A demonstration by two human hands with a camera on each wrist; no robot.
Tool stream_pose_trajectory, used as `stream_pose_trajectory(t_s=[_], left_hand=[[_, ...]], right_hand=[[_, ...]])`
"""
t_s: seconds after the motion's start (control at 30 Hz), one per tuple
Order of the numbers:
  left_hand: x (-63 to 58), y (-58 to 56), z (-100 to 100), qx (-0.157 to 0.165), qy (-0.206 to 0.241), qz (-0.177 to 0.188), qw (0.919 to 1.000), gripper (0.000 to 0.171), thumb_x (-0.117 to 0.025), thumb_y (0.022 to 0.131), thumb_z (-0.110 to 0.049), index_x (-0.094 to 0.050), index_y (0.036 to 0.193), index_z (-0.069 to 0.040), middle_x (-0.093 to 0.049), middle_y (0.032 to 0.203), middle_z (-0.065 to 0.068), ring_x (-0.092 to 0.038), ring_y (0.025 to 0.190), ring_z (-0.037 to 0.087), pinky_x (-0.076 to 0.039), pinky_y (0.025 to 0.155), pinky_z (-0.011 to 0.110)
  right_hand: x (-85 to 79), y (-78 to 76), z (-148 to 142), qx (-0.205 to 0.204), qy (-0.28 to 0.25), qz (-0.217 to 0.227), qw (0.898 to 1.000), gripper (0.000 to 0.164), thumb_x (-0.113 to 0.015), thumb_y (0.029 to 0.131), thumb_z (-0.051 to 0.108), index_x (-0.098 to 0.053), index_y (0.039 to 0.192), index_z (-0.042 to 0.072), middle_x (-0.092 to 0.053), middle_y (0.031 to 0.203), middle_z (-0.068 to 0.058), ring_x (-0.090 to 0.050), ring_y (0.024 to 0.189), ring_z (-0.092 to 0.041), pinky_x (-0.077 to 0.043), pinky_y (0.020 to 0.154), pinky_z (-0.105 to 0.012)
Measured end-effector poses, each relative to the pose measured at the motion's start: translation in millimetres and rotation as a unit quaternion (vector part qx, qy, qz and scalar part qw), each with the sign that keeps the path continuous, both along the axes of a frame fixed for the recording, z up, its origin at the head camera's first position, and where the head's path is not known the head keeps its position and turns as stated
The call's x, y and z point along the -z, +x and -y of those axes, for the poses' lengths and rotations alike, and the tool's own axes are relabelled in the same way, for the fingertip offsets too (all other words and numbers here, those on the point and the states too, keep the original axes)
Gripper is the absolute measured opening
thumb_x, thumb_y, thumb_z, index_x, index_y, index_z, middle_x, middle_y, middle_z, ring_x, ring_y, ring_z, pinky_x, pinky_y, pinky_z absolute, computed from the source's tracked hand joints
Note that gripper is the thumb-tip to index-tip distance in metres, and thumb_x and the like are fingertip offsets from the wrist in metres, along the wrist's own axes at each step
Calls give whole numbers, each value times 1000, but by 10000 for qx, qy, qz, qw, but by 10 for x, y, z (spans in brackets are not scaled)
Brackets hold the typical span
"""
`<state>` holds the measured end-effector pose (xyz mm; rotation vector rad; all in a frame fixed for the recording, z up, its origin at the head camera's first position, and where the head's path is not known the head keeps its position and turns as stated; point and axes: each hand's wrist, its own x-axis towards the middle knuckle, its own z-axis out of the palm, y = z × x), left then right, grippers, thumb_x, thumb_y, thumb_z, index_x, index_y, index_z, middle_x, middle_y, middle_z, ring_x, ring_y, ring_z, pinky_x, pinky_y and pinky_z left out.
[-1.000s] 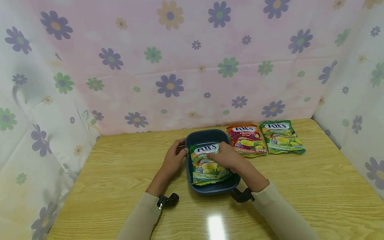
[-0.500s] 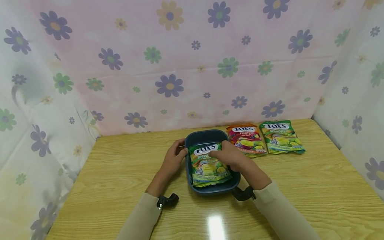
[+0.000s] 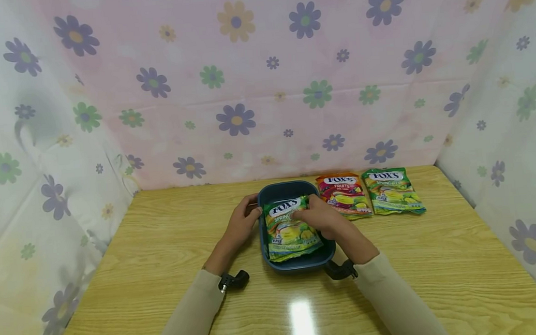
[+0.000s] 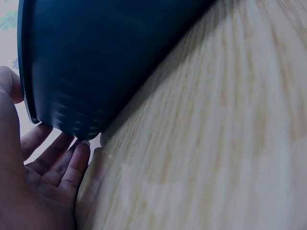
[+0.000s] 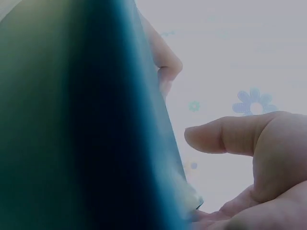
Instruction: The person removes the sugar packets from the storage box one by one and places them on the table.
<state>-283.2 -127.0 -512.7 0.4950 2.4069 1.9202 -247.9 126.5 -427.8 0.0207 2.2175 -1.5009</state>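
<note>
A dark blue plastic tub [image 3: 288, 189] stands on the table, a green Fox's candy bag [image 3: 291, 233] lying inside it face up, slightly askew. My left hand [image 3: 238, 226] grips the tub's left side; in the left wrist view, its thumb is at the rim and its fingers [image 4: 74, 167] reach along the outer wall. With my right hand [image 3: 327, 218] I pinch the bag's upper right edge, thumb on the printed front, the other fingers mostly hidden. The right wrist view shows that thumb [image 5: 220, 135] close up beside the blurred tub wall [image 5: 144, 120].
Right of the tub lie a red Fox's Fruits bag [image 3: 345, 198], right beside its rim, and another green Fox's bag [image 3: 393, 192]. The wooden table [image 3: 169, 221] backs onto a flowered curtain [image 3: 262, 85], with curtains on both sides too.
The green bag's top edge has risen slightly and the bag has turned a little within the tub, with my right fingertips at its upper right. My left hand has stayed put.
</note>
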Motion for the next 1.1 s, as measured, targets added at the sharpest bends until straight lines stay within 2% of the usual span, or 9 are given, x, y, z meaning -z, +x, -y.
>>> stream_pose_trajectory(t_s=[0.1,0.2,0.47,0.53,0.6,0.7,0.8,1.1], left_hand=[[1,-1,5,11,11,-10,10000,47,-51,109,-12,-47,155,-3,-54,151,19,-55,140,35,-46,114,53],[2,-1,10,19,31,-10,10000,47,-51,109,-12,-47,154,-3,-54,151,19,-56,139,35,-46,113,53],[5,3,12,2,24,-31,10000,47,-51,109,-12,-47,155,-3,-54,151,20,-55,139,36,-46,113,54],[3,3,10,-1,22,-33,10000,47,-52,109,-12,-47,155,-3,-54,151,20,-55,140,36,-46,113,53],[3,3,7,13,27,-38,10000,47,-52,109,-12,-47,155,-3,-53,152,20,-55,140,36,-46,114,53],[1,2,6,18,41,-40,10000,48,-52,109,-13,-46,155,-2,-53,152,20,-55,140,36,-46,114,53],[2,1,5,42,89,-41,9999,48,-52,109,-13,-47,155,-2,-53,152,20,-55,140,36,-46,114,54],[37,-28,6,81,209,-28,9997,47,-52,110,-12,-47,155,-2,-54,152,22,-54,140,38,-45,113,56]], right_hand=[[25,-13,1,-118,-51,100,9999,101,-67,103,25,5,169,1,1,176,-23,-11,161,-45,-20,126,-62],[57,-15,15,-223,-48,143,9996,103,-68,103,26,6,169,1,1,177,-22,-9,161,-44,-18,127,-61],[139,-2,65,-262,-105,-286,9992,99,-67,102,12,6,167,-5,-8,174,-28,-20,158,-48,-25,125,-62],[138,7,74,-242,-139,-368,9989,96,-67,101,9,1,167,-7,-19,170,-30,-31,152,-49,-33,122,-61],[136,16,81,-216,-164,-436,9987,87,-68,101,7,-11,165,-6,-35,160,-31,-46,141,-46,-43,115,-58],[134,17,86,-155,-174,-485,9986,71,-69,100,7,-28,157,-4,-52,140,-27,-62,116,-38,-54,101,-49],[124,23,86,-98,-95,-511,9986,65,-70,100,8,-34,152,-3,-56,134,-24,-65,108,-33,-57,95,-46],[61,72,99,26,138,-627,9979,71,-73,99,11,-31,155,-4,-54,137,-25,-64,110,-33,-57,99,-48]])
